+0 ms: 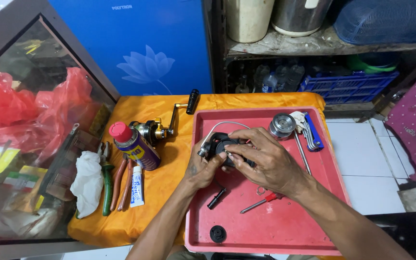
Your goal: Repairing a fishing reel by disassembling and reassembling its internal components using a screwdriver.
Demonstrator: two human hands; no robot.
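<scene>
Both hands, left hand (202, 169) and right hand (261, 161), gripped a black fishing reel body (222, 144) above the red tray (285, 226). Loosening either grip could likely drop it onto the small screwdriver (258, 202) and black knob (216, 198).

we see a counter (179, 103) draped in orange cloth. on it lie a red tray (285, 231), a second fishing reel (157, 129) with its crank handle, a spray can (133, 144) on its side, pliers (121, 180), a green-handled tool (107, 185), a small tube (137, 187) and a white rag (87, 180).
</scene>
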